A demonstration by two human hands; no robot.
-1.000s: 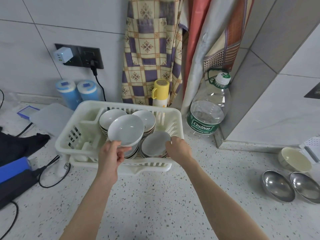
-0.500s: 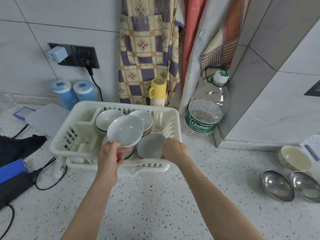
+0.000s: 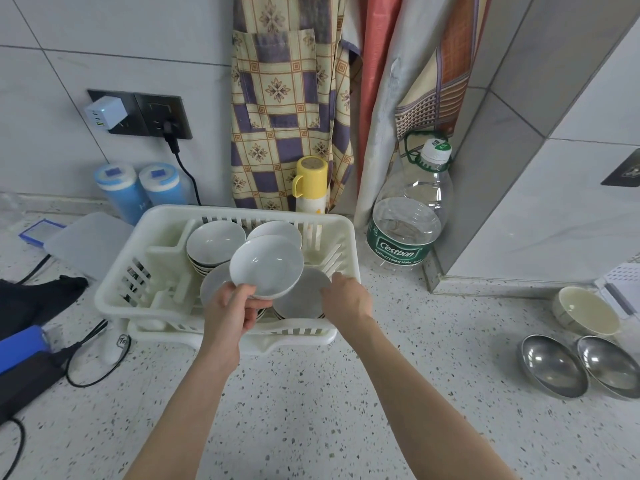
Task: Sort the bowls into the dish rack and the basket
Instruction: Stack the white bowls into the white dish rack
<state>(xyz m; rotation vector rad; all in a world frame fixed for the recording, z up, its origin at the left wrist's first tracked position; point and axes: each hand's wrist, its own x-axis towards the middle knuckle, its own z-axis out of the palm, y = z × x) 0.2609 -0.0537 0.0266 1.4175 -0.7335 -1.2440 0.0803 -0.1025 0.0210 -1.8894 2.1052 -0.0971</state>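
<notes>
A white plastic dish rack [image 3: 114,289] stands on the speckled counter and holds several stacks of white bowls [image 3: 214,242]. My left hand [image 3: 228,313] pinches the near rim of one white bowl [image 3: 266,265], lifted and tilted above the stacks. My right hand [image 3: 346,299] reaches into the rack's right side and its fingers touch the edge of a grey-white bowl [image 3: 301,296] on the front right stack. Whether those fingers curl round its rim is hidden. Two steel bowls [image 3: 550,365] and a cream bowl [image 3: 585,311] sit on the counter at the right.
A large water bottle [image 3: 408,223] stands right of the rack, a yellow flask [image 3: 310,188] behind it. Two blue canisters [image 3: 142,192], a plastic lid [image 3: 90,240], cables and a blue-black device [image 3: 24,362] lie at the left. A tiled pillar [image 3: 519,168] rises at the right.
My left hand has carried the lifted bowl a little rightward, over the rack's middle. My right hand stays at the front right stack.
</notes>
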